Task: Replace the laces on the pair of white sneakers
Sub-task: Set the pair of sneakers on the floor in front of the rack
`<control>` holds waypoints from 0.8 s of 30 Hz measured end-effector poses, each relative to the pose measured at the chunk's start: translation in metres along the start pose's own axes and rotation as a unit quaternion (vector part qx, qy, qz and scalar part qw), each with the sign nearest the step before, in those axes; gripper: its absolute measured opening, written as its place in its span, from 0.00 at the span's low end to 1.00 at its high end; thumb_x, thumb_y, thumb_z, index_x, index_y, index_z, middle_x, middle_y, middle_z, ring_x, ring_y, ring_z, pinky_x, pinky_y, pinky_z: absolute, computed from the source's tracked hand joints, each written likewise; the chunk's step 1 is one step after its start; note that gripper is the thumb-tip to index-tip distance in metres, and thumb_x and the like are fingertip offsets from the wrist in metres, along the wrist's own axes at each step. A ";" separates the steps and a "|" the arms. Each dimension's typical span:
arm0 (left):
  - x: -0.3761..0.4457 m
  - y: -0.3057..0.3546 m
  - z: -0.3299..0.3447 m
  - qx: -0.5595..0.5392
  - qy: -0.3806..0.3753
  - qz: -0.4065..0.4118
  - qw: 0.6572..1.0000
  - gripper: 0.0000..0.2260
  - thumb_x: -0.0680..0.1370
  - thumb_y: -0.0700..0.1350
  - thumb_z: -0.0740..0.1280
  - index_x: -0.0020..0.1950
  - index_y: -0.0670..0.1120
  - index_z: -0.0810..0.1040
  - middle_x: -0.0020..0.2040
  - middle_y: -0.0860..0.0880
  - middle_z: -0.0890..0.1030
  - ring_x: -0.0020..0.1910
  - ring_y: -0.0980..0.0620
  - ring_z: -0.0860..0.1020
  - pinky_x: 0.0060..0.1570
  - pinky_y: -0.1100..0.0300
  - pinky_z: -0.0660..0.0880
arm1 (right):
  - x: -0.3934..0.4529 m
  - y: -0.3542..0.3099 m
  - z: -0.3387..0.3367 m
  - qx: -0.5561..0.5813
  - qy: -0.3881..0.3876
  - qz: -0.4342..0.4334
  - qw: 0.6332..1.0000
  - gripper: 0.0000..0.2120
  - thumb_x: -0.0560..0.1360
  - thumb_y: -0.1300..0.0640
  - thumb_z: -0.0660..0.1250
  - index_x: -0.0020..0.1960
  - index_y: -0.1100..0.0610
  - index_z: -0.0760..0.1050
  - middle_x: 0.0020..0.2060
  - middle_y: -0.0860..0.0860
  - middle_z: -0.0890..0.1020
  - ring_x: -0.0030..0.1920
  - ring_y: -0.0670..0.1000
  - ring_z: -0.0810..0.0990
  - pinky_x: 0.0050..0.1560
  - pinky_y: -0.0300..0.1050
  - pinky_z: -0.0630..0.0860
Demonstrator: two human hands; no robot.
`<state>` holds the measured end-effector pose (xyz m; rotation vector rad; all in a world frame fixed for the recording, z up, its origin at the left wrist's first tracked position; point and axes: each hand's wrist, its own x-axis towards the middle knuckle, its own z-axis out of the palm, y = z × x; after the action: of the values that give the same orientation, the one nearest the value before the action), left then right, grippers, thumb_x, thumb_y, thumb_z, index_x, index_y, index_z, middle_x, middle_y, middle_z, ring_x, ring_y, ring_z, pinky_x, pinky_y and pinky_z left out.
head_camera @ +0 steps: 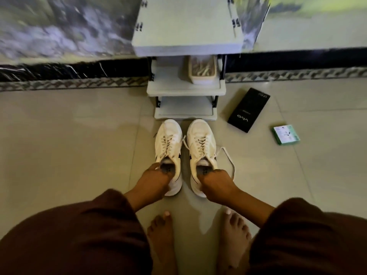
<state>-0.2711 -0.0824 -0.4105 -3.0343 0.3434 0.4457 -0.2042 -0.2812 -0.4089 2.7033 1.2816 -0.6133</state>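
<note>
Position: person stands barefoot on the tiled floor [79, 135], bent over, both arms reaching down to the pair of shoes.
Sneakers, count: two, white, side by side with toes toward the shoe rack [185, 108] and just short of its lowest shelf.
Left sneaker [168, 143]: still laced, lace loose; heel end under the left hand [156, 181].
Right sneaker [200, 147]: still laced; one lace end trails in a loop [231, 161] onto the floor beside it.
Left hand, fingers: curled into the shoe's opening at the heel collar, gripping it.
Right hand [214, 181], fingers: curled over the collar of the right sneaker, gripping it likewise; fingertips are hidden inside the shoe.
Reason for hold, judged: the collar is the firmest handle on a shoe, and one hand per shoe moves the pair together.
Task progress, judged: early; old laces remain threaded in both shoes, none removed.
Replacement laces: not identified in view.
Rack: three shelves visible; one pale tub [202, 70] on an upper shelf, contents unclear.
Boxes on floor, count: two, well apart from the shoes, a long black box [248, 110] and a small green box [286, 134]; contents cannot be told.
Feet: two, bare, just behind the shoes.
</note>
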 end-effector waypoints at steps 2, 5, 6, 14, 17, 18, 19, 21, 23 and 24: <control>-0.004 -0.007 -0.010 -0.044 -0.027 0.008 0.999 0.24 0.73 0.50 0.70 0.68 0.47 0.71 0.63 0.47 0.77 0.61 0.46 0.74 0.66 0.58 0.64 | -0.005 0.007 -0.004 0.043 0.001 -0.012 0.999 0.24 0.77 0.52 0.61 0.70 0.57 0.63 0.60 0.57 0.76 0.56 0.59 0.76 0.52 0.46 0.70; -0.012 -0.018 -0.025 -0.085 -0.047 -0.020 0.995 0.22 0.77 0.56 0.64 0.70 0.53 0.69 0.67 0.51 0.74 0.64 0.49 0.72 0.63 0.59 0.65 | -0.015 0.019 -0.015 0.103 -0.007 -0.011 0.995 0.24 0.76 0.47 0.63 0.70 0.50 0.66 0.64 0.51 0.75 0.61 0.55 0.74 0.57 0.42 0.68; -0.017 -0.022 -0.029 -0.086 -0.046 -0.034 0.995 0.22 0.77 0.57 0.63 0.70 0.53 0.69 0.67 0.51 0.73 0.64 0.50 0.72 0.63 0.57 0.67 | -0.019 0.019 -0.021 0.112 0.007 -0.001 0.994 0.23 0.76 0.46 0.63 0.70 0.49 0.67 0.64 0.50 0.75 0.62 0.54 0.74 0.58 0.41 0.68; -0.048 -0.045 -0.051 -0.055 -0.022 -0.055 0.997 0.19 0.80 0.54 0.60 0.70 0.53 0.68 0.70 0.55 0.69 0.67 0.54 0.68 0.62 0.58 0.67 | -0.029 0.009 -0.046 0.132 0.042 0.037 0.990 0.20 0.77 0.49 0.64 0.68 0.47 0.70 0.64 0.48 0.76 0.62 0.51 0.74 0.60 0.38 0.67; -0.046 -0.055 -0.053 -0.059 -0.013 -0.047 0.997 0.18 0.80 0.53 0.61 0.69 0.53 0.69 0.69 0.54 0.70 0.67 0.53 0.68 0.61 0.58 0.68 | -0.017 0.003 -0.054 0.123 0.038 0.016 0.992 0.20 0.78 0.49 0.62 0.69 0.49 0.69 0.66 0.48 0.74 0.64 0.50 0.73 0.60 0.41 0.68; -0.041 -0.060 -0.052 -0.064 -0.012 -0.043 0.997 0.18 0.80 0.53 0.61 0.69 0.53 0.69 0.69 0.54 0.70 0.67 0.53 0.68 0.61 0.58 0.68 | -0.009 0.003 -0.055 0.121 0.040 0.006 0.992 0.20 0.78 0.49 0.61 0.69 0.49 0.68 0.66 0.48 0.74 0.64 0.50 0.73 0.60 0.42 0.69; -0.035 -0.064 -0.050 -0.069 -0.011 -0.040 0.997 0.17 0.79 0.53 0.62 0.68 0.53 0.70 0.69 0.54 0.71 0.66 0.53 0.69 0.60 0.58 0.69 | -0.003 0.002 -0.057 0.114 0.031 -0.004 0.993 0.20 0.78 0.49 0.61 0.69 0.50 0.68 0.66 0.48 0.74 0.64 0.50 0.73 0.60 0.42 0.69; -0.021 -0.070 -0.047 -0.082 -0.009 -0.040 0.996 0.17 0.79 0.52 0.62 0.68 0.53 0.71 0.68 0.53 0.72 0.66 0.53 0.70 0.59 0.57 0.70 | 0.013 0.002 -0.057 0.106 0.027 -0.032 0.993 0.21 0.78 0.50 0.62 0.69 0.51 0.68 0.66 0.49 0.74 0.64 0.50 0.72 0.59 0.41 0.69; -0.002 -0.076 -0.043 -0.107 -0.005 -0.051 0.993 0.18 0.78 0.53 0.63 0.68 0.53 0.70 0.68 0.53 0.72 0.65 0.53 0.70 0.58 0.57 0.71 | 0.031 0.003 -0.054 0.101 0.026 -0.050 0.993 0.23 0.77 0.50 0.63 0.71 0.52 0.65 0.67 0.49 0.73 0.65 0.50 0.71 0.59 0.39 0.68; 0.007 -0.079 -0.040 -0.121 -0.004 -0.056 0.991 0.19 0.78 0.53 0.64 0.69 0.53 0.70 0.68 0.53 0.72 0.65 0.52 0.71 0.58 0.56 0.72 | 0.039 0.002 -0.052 0.096 0.027 -0.061 0.993 0.25 0.77 0.50 0.64 0.72 0.52 0.64 0.68 0.49 0.71 0.66 0.50 0.70 0.61 0.39 0.67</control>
<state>-0.2357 -0.0104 -0.3723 -3.2625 0.1259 0.5268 -0.1644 -0.2414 -0.3769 2.8287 1.4823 -0.7153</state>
